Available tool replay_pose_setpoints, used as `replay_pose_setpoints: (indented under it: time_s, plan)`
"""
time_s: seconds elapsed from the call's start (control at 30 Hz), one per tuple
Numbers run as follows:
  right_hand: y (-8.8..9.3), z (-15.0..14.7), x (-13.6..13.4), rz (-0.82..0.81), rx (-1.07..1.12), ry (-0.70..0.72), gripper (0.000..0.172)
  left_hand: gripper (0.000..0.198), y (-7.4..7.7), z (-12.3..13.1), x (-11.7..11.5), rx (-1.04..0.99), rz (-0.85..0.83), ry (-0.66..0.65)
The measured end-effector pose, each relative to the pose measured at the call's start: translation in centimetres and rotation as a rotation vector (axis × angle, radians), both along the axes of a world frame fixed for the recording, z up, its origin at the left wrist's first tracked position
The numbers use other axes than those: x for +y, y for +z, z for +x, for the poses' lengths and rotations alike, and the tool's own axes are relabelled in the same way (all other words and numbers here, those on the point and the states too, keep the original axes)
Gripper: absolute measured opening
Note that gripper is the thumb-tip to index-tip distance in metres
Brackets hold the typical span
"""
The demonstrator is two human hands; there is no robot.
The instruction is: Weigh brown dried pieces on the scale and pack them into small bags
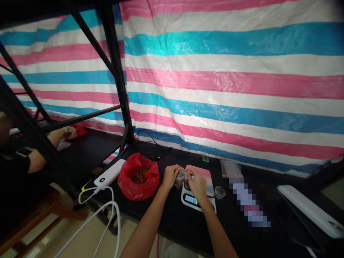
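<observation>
Between my two hands is a small clear plastic bag (179, 180) with something brownish in its lower part. My left hand (171, 176) grips the bag's left side, fingers closed. On the other side my right hand (195, 182) pinches the bag's upper edge, partly over the scale. The white kitchen scale (185, 203) has a lit display and a pinkish, pale-striped top. To the left stands an open red plastic bag (138, 191) holding many small brown pieces, perhaps nuts or beans. A small clear plastic cup (220, 192) sits just right of the scale.
Clear flat bags (231, 168) and green batteries (205, 158) lie towards the back. White power strips (110, 172) flank the work area, with cables hanging over the front left edge. A dark phone-like slab (298, 222) lies right. Beyond the black frame (114, 53), another person's hand (70, 132) touches red plastic.
</observation>
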State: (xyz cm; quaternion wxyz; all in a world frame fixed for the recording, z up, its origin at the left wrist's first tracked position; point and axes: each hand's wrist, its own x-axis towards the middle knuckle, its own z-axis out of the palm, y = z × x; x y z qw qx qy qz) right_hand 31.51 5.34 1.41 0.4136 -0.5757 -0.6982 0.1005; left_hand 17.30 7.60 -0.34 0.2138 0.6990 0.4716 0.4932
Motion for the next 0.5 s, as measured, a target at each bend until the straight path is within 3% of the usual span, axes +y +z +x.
replay_pose_setpoints:
  time_s: [0.1, 0.17, 0.3, 0.4, 0.5]
  plan:
    - [0.0, -0.7, 0.3, 0.017, 0.088, 0.002, 0.016, 0.016, -0.6, -0.4, 0.0, -0.114, 0.046, 0.089]
    - [0.5, -1.5, 0.9, 0.016, 0.141, 0.022, 0.016, 0.03, -1.0, -0.7, 0.2, -0.214, 0.11, 0.19]
    - [3.3, -3.6, 3.6, -0.031, 0.072, 0.104, 0.014, 0.042, -1.6, -0.9, 0.7, -0.319, 0.242, 0.361]
    - [5.5, -4.2, 6.0, -0.068, -0.146, -0.014, 0.019, 0.041, -1.7, -1.1, 1.0, -0.334, 0.286, 0.427]
    - [6.6, -2.4, 7.4, -0.104, -0.383, -0.242, 0.035, 0.038, -1.7, -1.3, 1.2, -0.339, 0.266, 0.461]
